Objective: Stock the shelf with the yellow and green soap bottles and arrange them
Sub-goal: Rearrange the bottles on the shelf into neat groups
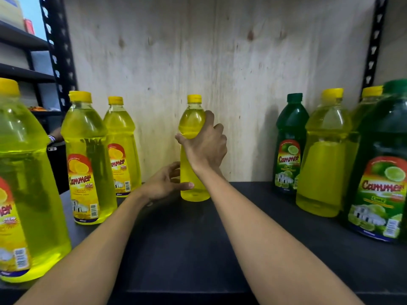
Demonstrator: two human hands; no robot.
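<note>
My right hand (204, 148) is wrapped around the shoulder of a yellow soap bottle (193, 164) standing upright at the far middle of the shelf (187, 238), close to the plywood back. Its long axis runs straight up, label side turned away from me. My left hand (166, 183) sits low at the bottle's left, fingers loosely curled, thumb touching the base. As I judge it, turning the bottle falls to these two grips together.
</note>
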